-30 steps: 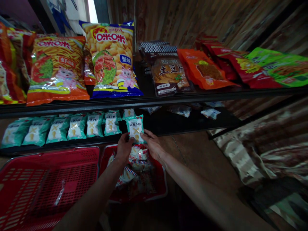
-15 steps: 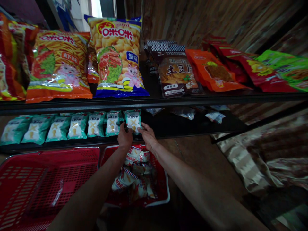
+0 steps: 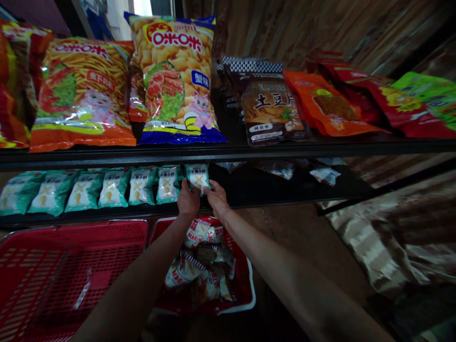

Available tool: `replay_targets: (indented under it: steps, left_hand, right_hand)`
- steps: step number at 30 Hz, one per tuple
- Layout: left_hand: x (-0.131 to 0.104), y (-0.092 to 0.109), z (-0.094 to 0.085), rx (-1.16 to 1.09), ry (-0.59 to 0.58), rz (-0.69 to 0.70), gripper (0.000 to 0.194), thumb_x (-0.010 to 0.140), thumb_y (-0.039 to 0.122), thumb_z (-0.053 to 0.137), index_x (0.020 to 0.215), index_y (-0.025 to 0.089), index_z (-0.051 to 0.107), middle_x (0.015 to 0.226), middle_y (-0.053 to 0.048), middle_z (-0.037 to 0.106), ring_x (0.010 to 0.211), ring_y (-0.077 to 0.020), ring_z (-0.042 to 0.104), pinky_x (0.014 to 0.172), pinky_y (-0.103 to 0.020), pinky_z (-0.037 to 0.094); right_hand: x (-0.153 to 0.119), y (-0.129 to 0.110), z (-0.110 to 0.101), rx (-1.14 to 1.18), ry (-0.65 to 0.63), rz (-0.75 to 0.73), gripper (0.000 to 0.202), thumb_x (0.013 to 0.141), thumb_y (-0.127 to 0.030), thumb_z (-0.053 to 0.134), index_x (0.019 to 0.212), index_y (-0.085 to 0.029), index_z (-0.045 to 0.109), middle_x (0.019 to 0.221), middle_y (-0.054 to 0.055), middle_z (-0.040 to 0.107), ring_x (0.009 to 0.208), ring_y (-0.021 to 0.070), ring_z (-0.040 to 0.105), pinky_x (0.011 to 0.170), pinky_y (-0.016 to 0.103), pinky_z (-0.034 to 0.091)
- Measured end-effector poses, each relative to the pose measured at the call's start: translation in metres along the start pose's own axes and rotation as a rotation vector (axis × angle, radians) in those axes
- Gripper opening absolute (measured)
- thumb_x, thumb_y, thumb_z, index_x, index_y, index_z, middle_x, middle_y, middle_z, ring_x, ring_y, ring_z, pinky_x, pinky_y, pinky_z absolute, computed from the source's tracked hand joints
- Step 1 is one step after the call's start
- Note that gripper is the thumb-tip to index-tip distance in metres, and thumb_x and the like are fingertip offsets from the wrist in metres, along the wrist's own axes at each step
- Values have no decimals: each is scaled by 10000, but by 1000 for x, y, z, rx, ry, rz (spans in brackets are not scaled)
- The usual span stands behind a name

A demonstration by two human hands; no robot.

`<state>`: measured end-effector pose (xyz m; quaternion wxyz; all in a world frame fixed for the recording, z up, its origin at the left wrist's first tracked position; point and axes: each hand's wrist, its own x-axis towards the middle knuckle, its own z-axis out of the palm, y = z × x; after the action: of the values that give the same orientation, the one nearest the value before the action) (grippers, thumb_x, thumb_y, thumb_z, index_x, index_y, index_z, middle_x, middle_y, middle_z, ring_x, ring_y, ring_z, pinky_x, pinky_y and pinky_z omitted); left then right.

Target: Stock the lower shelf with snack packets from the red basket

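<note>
On the lower shelf, a small teal-and-white snack bag (image 3: pixel 198 176) stands upright at the right end of a row of several matching bags (image 3: pixel 114 186). My left hand (image 3: pixel 188 198) pinches its lower left edge, close to the neighbouring bag (image 3: pixel 168 184). At its lower right edge, my right hand (image 3: pixel 215 194) grips it between thumb and fingers. Below both hands, a red basket (image 3: pixel 245 266) holds several white-and-red snack packets (image 3: pixel 204 232).
An upper black shelf (image 3: pixel 249 153) carries large snack bags, among them a blue-and-yellow one (image 3: pixel 176 85) and a brown one (image 3: pixel 270 107). Another red basket (image 3: pixel 117 232) sits at the lower left. Clear-wrapped packets (image 3: pixel 325 175) lie farther right on the lower shelf.
The view has shifted slightly, so the upper bags look a little larger and farther apart. Both hands stay at the same teal-and-white bag.
</note>
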<state>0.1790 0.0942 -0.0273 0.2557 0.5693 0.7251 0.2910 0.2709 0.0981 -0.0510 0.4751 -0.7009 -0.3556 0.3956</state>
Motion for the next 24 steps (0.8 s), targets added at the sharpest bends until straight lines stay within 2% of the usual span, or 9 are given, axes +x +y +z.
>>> replay_targets:
  steps: [4, 9, 14, 19, 24]
  left_hand:
    - [2, -3, 4, -25, -26, 33, 495, 844, 165, 504, 1327, 104, 419, 1188, -193, 640, 1087, -251, 627, 903, -348, 466]
    - [3, -2, 9, -24, -41, 80, 525, 846, 149, 500, 1345, 53, 371, 1170, -217, 635, 1096, -263, 617, 912, -367, 470]
    - [5, -7, 17, -28, 1, 126, 491, 837, 128, 492, 1314, 48, 405, 1189, -228, 610, 1102, -266, 603, 932, -382, 462]
    - [6, -11, 23, -40, 29, 156, 473, 818, 100, 484, 1287, 72, 430, 1183, -208, 603, 1106, -253, 593, 941, -380, 457]
    - [6, -7, 20, -20, 11, 140, 480, 813, 73, 475, 1287, 24, 422, 1162, -226, 607, 1115, -261, 585, 944, -381, 455]
  right_hand:
    - [3, 7, 1, -121, 0, -66, 420, 791, -220, 577, 1210, -193, 589, 1175, 63, 669, 1051, 166, 628, 934, 296, 462]
    - [6, 10, 1, -232, 12, -77, 384, 817, -266, 560, 1195, -209, 599, 1186, 59, 666, 1090, 163, 617, 950, 277, 449]
    - [8, 10, 0, -365, 27, -77, 359, 819, -296, 562, 1163, -221, 631, 1157, 60, 679, 1078, 200, 622, 942, 303, 452]
    - [9, 10, -2, -361, 17, -98, 339, 811, -264, 565, 1140, -249, 645, 1118, 24, 696, 1028, 176, 638, 918, 276, 461]
    - [12, 10, -2, -350, 18, -91, 331, 800, -243, 573, 1120, -269, 655, 1102, 9, 702, 1010, 176, 643, 914, 288, 469]
